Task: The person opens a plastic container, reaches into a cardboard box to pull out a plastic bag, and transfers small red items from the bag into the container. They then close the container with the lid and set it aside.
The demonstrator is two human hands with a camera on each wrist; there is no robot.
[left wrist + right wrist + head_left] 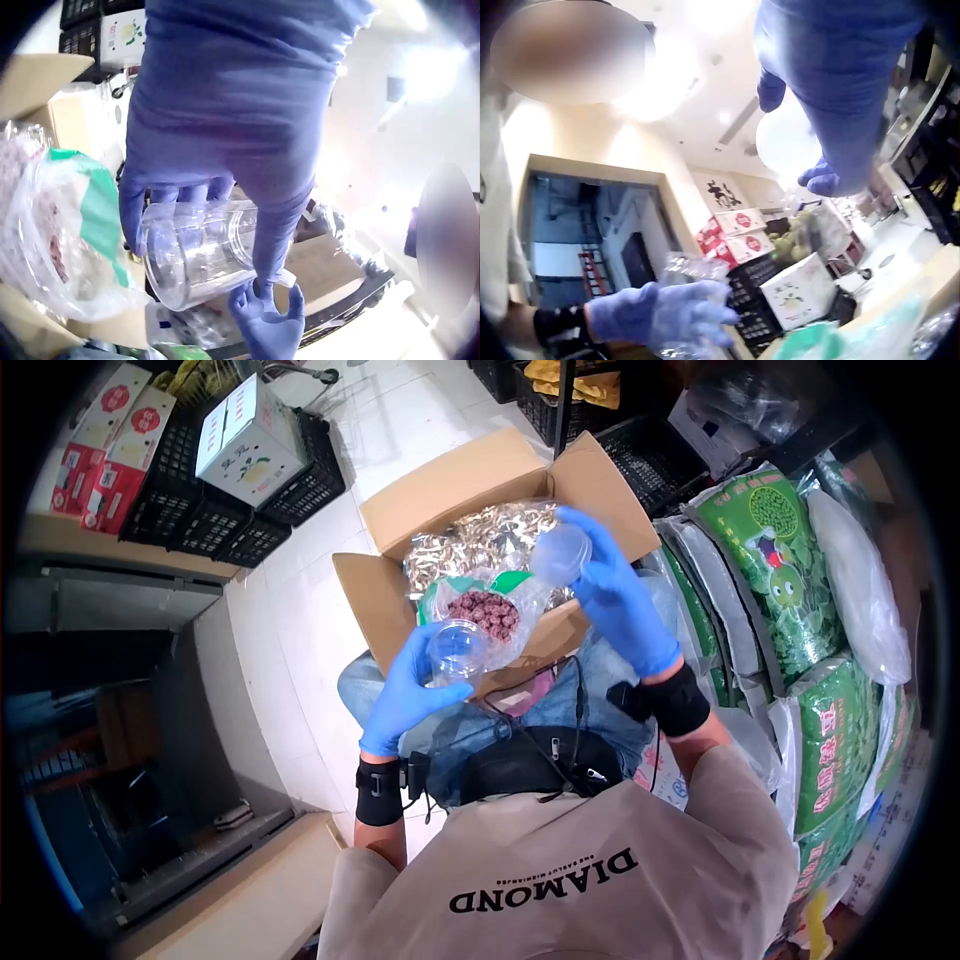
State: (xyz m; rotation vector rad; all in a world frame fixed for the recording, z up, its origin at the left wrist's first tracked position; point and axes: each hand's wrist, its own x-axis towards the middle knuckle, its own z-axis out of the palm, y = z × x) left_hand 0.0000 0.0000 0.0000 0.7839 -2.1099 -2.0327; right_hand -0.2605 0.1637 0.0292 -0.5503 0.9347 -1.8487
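In the head view my gloved left hand (402, 688) grips a clear plastic jar (458, 643), its round mouth facing up. The left wrist view shows the thumb on one side of the jar (196, 251) and the fingers behind it; the inside looks bare. My gloved right hand (618, 598) pinches a round translucent lid (562, 554) by its edge, apart from the jar. Between the hands lies an open plastic bag (519, 628) with a green band, holding dark red, lumpy pieces (484, 614). It rests over an open cardboard box (440, 489) of bagged pale brown dried pieces (480, 535).
Green printed sacks (775, 575) are stacked at the right, close to the right arm. Black crates (318, 468) stand at the far left with a white carton (250, 440) on top. Another black crate (650, 460) sits behind the box. Pale floor tiles (292, 635) run along the left.
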